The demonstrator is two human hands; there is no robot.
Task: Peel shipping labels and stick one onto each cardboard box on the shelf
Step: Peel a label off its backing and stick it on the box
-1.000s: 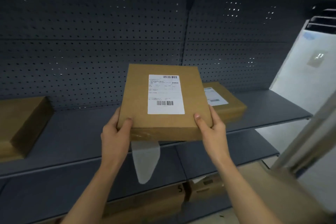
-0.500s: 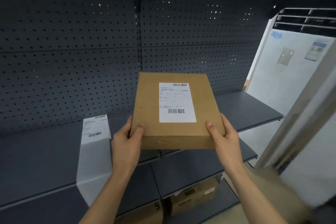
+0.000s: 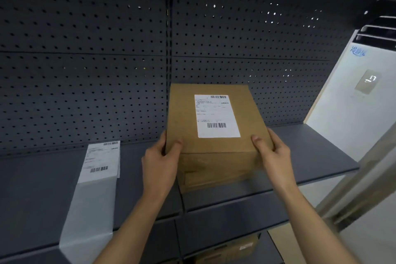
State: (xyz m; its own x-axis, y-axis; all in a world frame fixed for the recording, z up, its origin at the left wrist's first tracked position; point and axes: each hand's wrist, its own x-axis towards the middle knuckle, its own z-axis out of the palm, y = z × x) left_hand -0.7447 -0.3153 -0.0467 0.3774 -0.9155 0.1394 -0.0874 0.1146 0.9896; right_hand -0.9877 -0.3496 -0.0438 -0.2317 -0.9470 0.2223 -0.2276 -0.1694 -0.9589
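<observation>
- Cardboard box (image 3: 214, 146), flat and brown, held over the right bay of the grey shelf (image 3: 317, 156). Its top face is tipped toward us and its far edge is near the pegboard back panel (image 3: 85, 70).
- Shipping label (image 3: 216, 115), white, lies flat on the top face of this box, slightly right of centre. We read one barcode at its upper right and another near its lower edge. The smaller print is too fine to make out.
- Left hand (image 3: 160, 163) grips the near left corner of the box. The thumb lies on the top face, and the fingers curl round the side, out of our sight.
- Right hand (image 3: 273, 152) grips the near right corner in the same way, with the thumb on top and the fingers wrapped under the right edge.
- Second box (image 3: 216, 178), also brown, sits on the shelf directly beneath the held one, with only its front face showing. We cannot tell whether the two boxes touch.
- Loose label (image 3: 100, 161) lies on the left bay of the shelf, well apart from the hands. Its pale backing strip (image 3: 90, 216) runs toward us and hangs over the front edge of the shelf.
- Lower box (image 3: 233, 249), partly hidden, sits on a shelf below, near the bottom of our view.
- White cabinet (image 3: 353, 103) stands at the right end of the shelving.
</observation>
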